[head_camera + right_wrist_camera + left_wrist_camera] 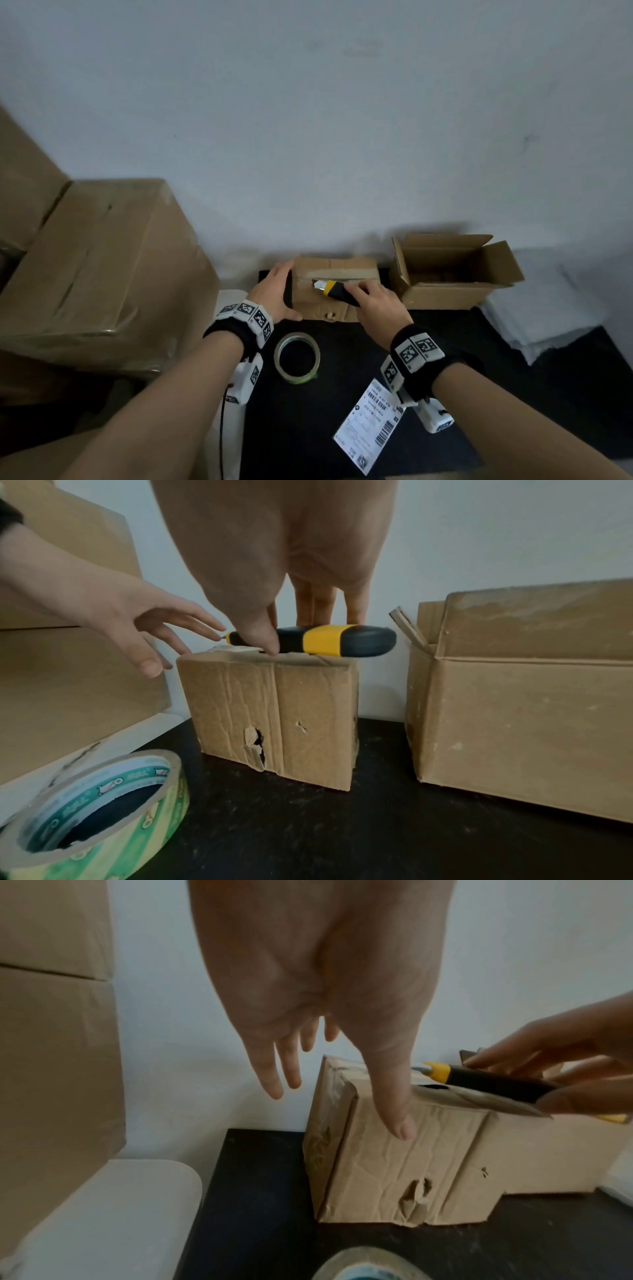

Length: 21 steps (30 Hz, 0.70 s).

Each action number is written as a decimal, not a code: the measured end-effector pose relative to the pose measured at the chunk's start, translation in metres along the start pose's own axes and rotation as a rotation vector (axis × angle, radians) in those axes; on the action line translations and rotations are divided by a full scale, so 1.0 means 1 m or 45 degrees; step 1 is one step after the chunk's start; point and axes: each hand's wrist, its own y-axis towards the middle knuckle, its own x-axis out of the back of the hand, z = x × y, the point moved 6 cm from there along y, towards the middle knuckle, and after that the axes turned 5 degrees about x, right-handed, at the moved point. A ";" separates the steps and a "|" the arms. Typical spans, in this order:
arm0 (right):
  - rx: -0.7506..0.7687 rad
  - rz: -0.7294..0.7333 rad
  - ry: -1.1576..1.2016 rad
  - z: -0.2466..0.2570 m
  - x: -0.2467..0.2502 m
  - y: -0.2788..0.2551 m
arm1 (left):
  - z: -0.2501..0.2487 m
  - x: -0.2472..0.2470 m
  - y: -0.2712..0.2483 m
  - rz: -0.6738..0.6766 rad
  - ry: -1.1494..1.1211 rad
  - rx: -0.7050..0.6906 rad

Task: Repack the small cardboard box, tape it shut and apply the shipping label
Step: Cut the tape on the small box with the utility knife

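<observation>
The small, dented cardboard box [334, 303] [308, 710] stands on the black mat by the wall, its top flaps down under old tape. My right hand [373, 303] grips a black and yellow utility knife [337, 291] [325, 639] that lies along the top seam, blade tip [315, 284] near the left end. A short slit [435, 1087] shows in the top beside the blade. My left hand [286, 294] is open at the box's left corner, fingers straight along the left side, thumb [400, 1123] over the front face. A tape roll [297, 358] and the shipping label [368, 428] lie on the mat nearer to me.
A second, open cardboard box [452, 274] stands right of the small one. Large taped cartons [102, 267] are stacked at the left, with a white plastic lid [103, 1218] below them. White sheets [541, 308] lie at the far right. The black mat [513, 377] reaches toward me.
</observation>
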 end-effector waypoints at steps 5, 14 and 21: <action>0.028 0.058 -0.019 -0.003 -0.008 0.010 | 0.004 -0.004 0.024 0.071 -0.012 0.019; 0.049 0.047 0.014 -0.003 -0.009 0.010 | -0.003 -0.005 0.034 0.043 -0.080 0.054; 0.149 -0.046 0.048 0.009 0.001 -0.007 | -0.002 -0.006 0.005 -0.067 -0.151 0.011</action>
